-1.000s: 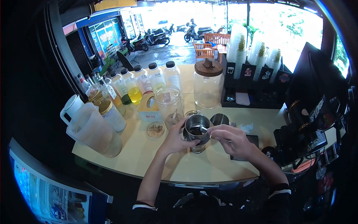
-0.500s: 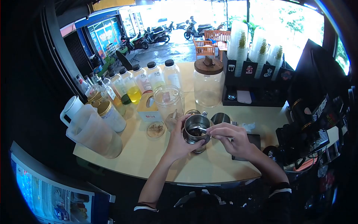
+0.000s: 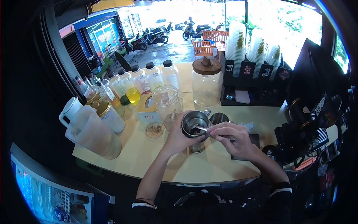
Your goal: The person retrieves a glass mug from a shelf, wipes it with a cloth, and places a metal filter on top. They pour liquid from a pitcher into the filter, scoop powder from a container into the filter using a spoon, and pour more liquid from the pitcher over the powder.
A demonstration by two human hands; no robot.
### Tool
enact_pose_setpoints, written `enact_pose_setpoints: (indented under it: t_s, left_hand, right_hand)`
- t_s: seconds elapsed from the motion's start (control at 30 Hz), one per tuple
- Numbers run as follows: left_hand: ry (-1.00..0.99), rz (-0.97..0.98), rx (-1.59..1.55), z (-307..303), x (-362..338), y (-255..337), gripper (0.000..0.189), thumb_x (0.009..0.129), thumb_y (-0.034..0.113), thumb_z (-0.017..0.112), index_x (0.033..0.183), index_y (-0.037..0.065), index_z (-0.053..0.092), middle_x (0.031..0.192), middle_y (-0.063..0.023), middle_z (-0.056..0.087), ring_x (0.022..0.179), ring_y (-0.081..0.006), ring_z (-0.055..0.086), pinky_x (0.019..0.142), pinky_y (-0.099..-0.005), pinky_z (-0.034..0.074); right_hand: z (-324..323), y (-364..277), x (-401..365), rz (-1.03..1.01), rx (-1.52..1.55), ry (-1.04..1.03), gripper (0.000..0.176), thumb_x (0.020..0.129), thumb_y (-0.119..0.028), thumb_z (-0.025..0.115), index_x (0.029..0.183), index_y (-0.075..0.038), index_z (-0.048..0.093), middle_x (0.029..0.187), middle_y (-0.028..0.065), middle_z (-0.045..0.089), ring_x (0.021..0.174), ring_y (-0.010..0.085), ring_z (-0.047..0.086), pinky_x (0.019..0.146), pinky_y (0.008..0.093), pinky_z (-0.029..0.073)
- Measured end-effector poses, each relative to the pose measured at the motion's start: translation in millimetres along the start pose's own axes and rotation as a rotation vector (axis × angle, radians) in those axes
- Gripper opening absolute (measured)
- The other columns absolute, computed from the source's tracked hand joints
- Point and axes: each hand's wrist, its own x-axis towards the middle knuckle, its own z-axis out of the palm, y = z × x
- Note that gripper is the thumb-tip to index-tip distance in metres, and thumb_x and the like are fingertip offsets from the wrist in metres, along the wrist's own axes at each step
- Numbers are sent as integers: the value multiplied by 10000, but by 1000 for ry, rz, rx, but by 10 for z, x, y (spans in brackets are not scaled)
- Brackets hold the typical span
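My left hand (image 3: 177,133) is wrapped round a stainless steel cup (image 3: 188,116), its open mouth facing me with dark matter inside. Between the thumb and fingers of my right hand (image 3: 235,140) is the handle of a metal spoon (image 3: 201,128), whose bowl end reaches into the cup. Under the cup, partly covered by it and by my left thumb, stands a clear glass (image 3: 197,147) on the counter. A dark metal cup (image 3: 219,118) is just behind my right hand. Left of my left hand lies a round clear lid (image 3: 154,130) with brownish matter on it.
The wooden counter (image 3: 138,160) holds a glass jar (image 3: 168,104), a tissue box (image 3: 146,112) and a big wooden-lidded jar (image 3: 206,87). Pitchers (image 3: 95,130) and several bottles (image 3: 131,91) line the left. A black cup rack (image 3: 253,91) and dark machine (image 3: 302,138) are right.
My left hand has tipped the steel cup and shifted it slightly up and left, so more of its inside and of the glass below shows. The spoon stays in it.
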Motion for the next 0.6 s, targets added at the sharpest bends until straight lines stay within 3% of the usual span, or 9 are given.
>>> enact_pose_setpoints:
  t_s: [0.33,0.4,0.53,0.6]
  left_hand:
    - [-185,40,-80,-111,153,-2,819,577,103,842,1292,59,446,1201,-85,562,1140,-188,544,1006,-335,426]
    - [-211,33,-92,-133,167,18,819,581,100,837,1299,66,444,1216,-82,555,1149,-184,537,1012,-333,420]
    - [-272,47,-102,-174,188,32,816,592,93,827,1311,74,441,1248,-76,541,1168,-180,525,1029,-327,401]
    - [-269,68,-113,-175,186,69,817,592,89,824,1314,76,440,1255,-74,540,1173,-181,523,1034,-330,395]
  right_hand:
    - [-65,48,46,-26,-68,30,131,856,-1,606,987,2,608,1036,124,655,893,218,667,746,296,555]
    - [-71,57,50,81,76,48,118,870,-5,590,987,-3,604,1050,132,647,914,217,661,776,299,555]
    - [-67,22,49,58,88,-16,122,880,-13,580,1000,7,590,1067,132,638,941,212,652,797,301,549]
    - [-84,54,56,155,214,56,109,908,-27,540,1004,14,573,1090,143,625,966,202,638,833,314,531]
